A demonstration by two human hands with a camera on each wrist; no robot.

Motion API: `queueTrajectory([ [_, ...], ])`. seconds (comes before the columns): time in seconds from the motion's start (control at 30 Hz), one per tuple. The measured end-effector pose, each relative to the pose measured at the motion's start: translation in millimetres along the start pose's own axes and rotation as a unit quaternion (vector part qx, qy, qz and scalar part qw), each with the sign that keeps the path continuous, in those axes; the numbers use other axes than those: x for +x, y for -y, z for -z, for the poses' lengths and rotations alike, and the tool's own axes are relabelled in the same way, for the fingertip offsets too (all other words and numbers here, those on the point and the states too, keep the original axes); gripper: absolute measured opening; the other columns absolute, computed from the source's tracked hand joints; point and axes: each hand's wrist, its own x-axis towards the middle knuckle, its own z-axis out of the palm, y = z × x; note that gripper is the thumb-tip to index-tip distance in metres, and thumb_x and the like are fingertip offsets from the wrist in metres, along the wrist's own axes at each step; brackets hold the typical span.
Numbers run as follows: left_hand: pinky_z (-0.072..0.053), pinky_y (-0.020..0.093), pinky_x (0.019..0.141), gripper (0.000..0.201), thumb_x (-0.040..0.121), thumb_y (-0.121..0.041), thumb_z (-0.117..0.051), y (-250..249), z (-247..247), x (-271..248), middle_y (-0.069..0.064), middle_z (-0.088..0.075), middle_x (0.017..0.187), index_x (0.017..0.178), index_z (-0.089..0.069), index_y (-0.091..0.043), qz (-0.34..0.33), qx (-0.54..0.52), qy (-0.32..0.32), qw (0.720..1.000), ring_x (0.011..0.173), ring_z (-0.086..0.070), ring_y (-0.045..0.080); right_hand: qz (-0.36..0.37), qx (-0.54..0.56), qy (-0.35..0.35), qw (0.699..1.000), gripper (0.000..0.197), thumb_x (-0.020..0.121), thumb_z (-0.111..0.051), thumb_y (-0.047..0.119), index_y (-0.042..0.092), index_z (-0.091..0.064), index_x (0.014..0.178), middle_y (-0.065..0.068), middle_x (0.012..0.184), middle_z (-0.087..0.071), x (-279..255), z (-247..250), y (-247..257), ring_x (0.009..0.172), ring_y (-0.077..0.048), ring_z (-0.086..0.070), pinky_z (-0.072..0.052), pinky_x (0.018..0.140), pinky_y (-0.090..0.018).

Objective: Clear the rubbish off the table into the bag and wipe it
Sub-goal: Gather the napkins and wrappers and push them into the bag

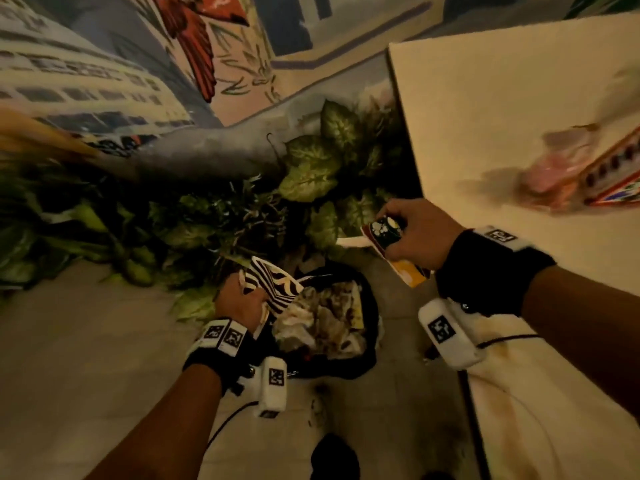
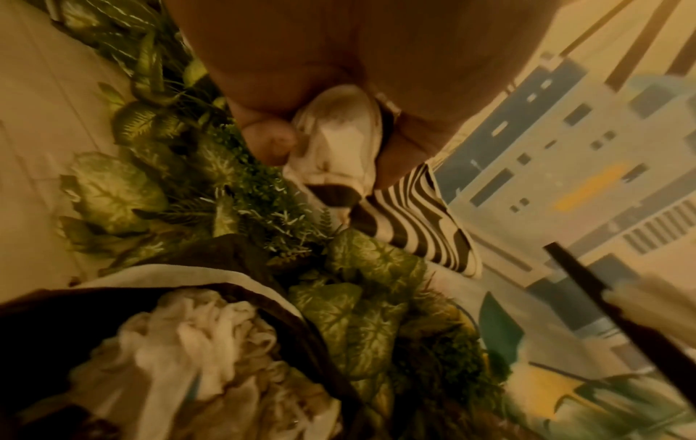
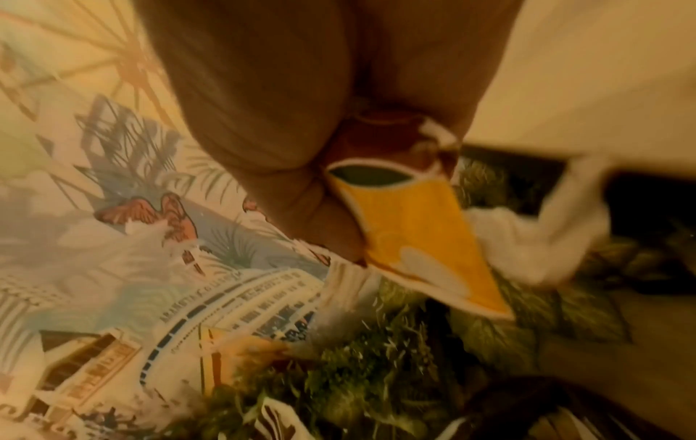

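Note:
My left hand (image 1: 242, 301) grips a zebra-striped paper item (image 1: 273, 285) together with crumpled white paper (image 2: 335, 140), right over the near left rim of the black bag (image 1: 346, 372). The bag stands open on the floor, filled with crumpled napkins (image 1: 325, 320). My right hand (image 1: 417, 232) holds a flattened printed carton with a yellow end (image 1: 408, 275) and a white tissue (image 1: 351, 241), above the bag's far right side, beside the table's (image 1: 485, 116) corner. In the right wrist view the carton (image 3: 414, 238) sits between thumb and fingers.
On the table at far right lie a pinkish clear wrapper (image 1: 554, 168) and a red-edged box (image 1: 616, 171), both blurred. Leafy plants (image 1: 311, 168) crowd the floor behind the bag along a painted wall. Pale floor (image 1: 86, 341) spreads to the left.

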Motion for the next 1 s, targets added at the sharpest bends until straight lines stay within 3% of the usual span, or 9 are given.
queueTrajectory([
  [0.1, -0.041, 0.034, 0.084, 0.032, 0.084, -0.008, -0.061, 25.1, -1.5, 23.0, 0.016, -0.057, 0.119, 0.114, -0.053, -0.005, 0.017, 0.061, 0.038, 0.997, 0.11, -0.053, 0.033, -0.018, -0.015, 0.038, 0.999, 0.039, 0.07, -0.074, 0.006, 0.008, -0.06, 0.107, -0.005, 0.101, -0.058, 27.2, -52.9, 1.8, 0.091, -0.02, -0.056, -0.04, 0.072, -0.024],
  [0.27, -0.043, 0.034, 0.085, 0.032, 0.085, -0.013, -0.059, 56.3, -31.0, 52.3, 0.014, -0.058, 0.116, 0.114, -0.05, -0.006, 0.001, 0.127, 0.117, 0.985, 0.109, -0.055, 0.033, -0.097, 0.011, 0.083, 0.992, 0.039, 0.066, -0.079, 0.004, 0.007, -0.063, 0.102, -0.004, 0.094, -0.061, 51.7, -120.7, -22.9, 0.09, -0.019, -0.059, -0.041, 0.066, -0.021],
  [0.43, -0.044, 0.032, 0.09, 0.042, 0.09, -0.023, -0.054, 81.6, -74.3, 73.4, 0.012, -0.055, 0.125, 0.129, -0.043, -0.012, -0.004, 0.173, 0.191, 0.966, 0.114, -0.054, 0.031, -0.198, 0.104, 0.059, 0.973, 0.053, 0.067, -0.077, -0.002, 0.006, -0.06, 0.117, -0.006, 0.103, -0.062, 70.0, -180.0, -67.9, 0.102, -0.023, -0.06, -0.043, 0.08, -0.024],
  [0.57, -0.042, 0.028, 0.08, 0.042, 0.095, -0.023, -0.047, 93.0, -108.5, 92.5, 0.012, -0.053, 0.128, 0.133, -0.038, -0.01, -0.045, 0.221, 0.21, 0.951, 0.111, -0.055, 0.029, -0.248, 0.124, 0.02, 0.961, 0.057, 0.072, -0.074, 0.004, 0.01, -0.055, 0.126, -0.012, 0.122, -0.061, 84.4, -228.3, -105.1, 0.109, -0.027, -0.059, -0.045, 0.089, -0.027],
  [0.67, -0.042, 0.029, 0.09, 0.046, 0.095, -0.021, -0.047, 97.0, -129.0, 110.3, 0.011, -0.049, 0.134, 0.137, -0.035, -0.008, -0.072, 0.255, 0.202, 0.943, 0.12, -0.05, 0.027, -0.284, 0.131, -0.003, 0.95, 0.052, 0.081, -0.066, 0.013, 0.014, -0.05, 0.13, -0.012, 0.129, -0.056, 94.3, -257.8, -126.8, 0.115, -0.031, -0.054, -0.044, 0.098, -0.035],
  [0.77, -0.04, 0.039, 0.104, 0.057, 0.092, -0.022, -0.049, 102.1, -146.3, 126.1, 0.015, -0.041, 0.142, 0.142, -0.024, -0.007, -0.038, 0.303, 0.233, 0.923, 0.128, -0.043, 0.031, -0.308, 0.172, -0.022, 0.935, 0.04, 0.085, -0.059, 0.014, 0.017, -0.054, 0.124, -0.01, 0.128, -0.056, 103.5, -280.7, -138.4, 0.116, -0.031, -0.053, -0.042, 0.098, -0.032],
  [0.83, -0.038, 0.045, 0.106, 0.057, 0.091, -0.025, -0.05, 108.7, -157.5, 132.8, 0.018, -0.039, 0.141, 0.139, -0.025, -0.006, -0.019, 0.32, 0.258, 0.912, 0.128, -0.041, 0.035, -0.31, 0.193, -0.031, 0.931, 0.039, 0.086, -0.058, 0.015, 0.02, -0.054, 0.124, -0.007, 0.125, -0.057, 106.2, -295.4, -146.8, 0.115, -0.029, -0.053, -0.042, 0.097, -0.031],
  [1.0, -0.032, 0.044, 0.107, 0.061, 0.093, -0.027, -0.048, 122.9, -173.6, 139.7, 0.017, -0.036, 0.143, 0.142, -0.021, -0.003, -0.015, 0.355, 0.264, 0.897, 0.131, -0.038, 0.033, -0.293, 0.137, 0.012, 0.946, 0.033, 0.084, -0.063, 0.015, 0.013, -0.056, 0.117, -0.01, 0.115, -0.06, 105.5, -315.8, -163.6, 0.108, -0.03, -0.057, -0.041, 0.081, -0.026],
])
